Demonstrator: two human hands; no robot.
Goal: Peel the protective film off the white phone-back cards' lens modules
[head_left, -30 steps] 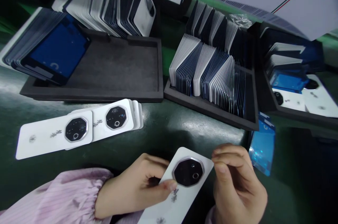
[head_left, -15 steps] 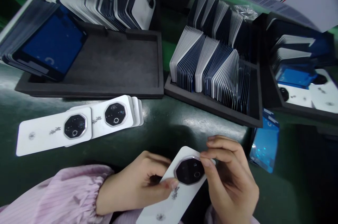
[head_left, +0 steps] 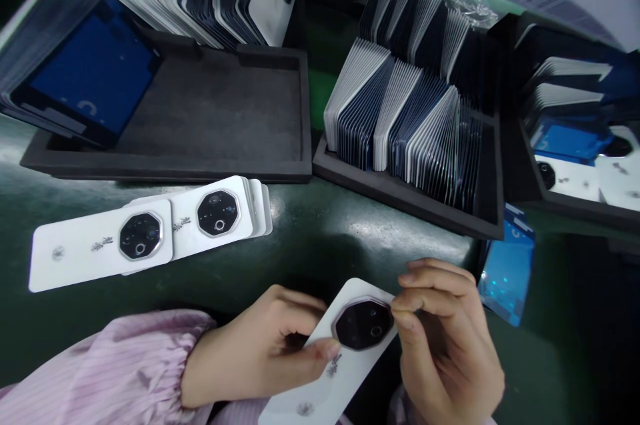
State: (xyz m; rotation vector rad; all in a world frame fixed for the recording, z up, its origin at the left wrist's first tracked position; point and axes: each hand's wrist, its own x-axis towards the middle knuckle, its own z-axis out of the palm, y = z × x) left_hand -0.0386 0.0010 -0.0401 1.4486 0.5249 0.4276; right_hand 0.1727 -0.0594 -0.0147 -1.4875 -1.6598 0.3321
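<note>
A white phone back panel (head_left: 325,381) with a black octagonal camera window lies tilted in my left hand (head_left: 265,345), thumb on its face and fingers underneath. My right hand (head_left: 445,338) is pinched at the panel's upper right edge, beside the camera window. Anything between those fingertips is too small to make out. To the left on the bench, similar white phone panels (head_left: 95,245) lie overlapping, camera windows facing up.
A black tray (head_left: 225,118) at the back left holds upright panels and blue-filmed sheets. Another black tray (head_left: 410,201) carries rows of thin white and dark blue panels. A third tray (head_left: 590,208) stands at right. Blue film pieces (head_left: 507,271) lie near my right hand.
My right hand has shifted slightly right, its pinched fingertips moving from over the panel's corner to its edge. The left hand keeps its hold. The view has shifted a little.
</note>
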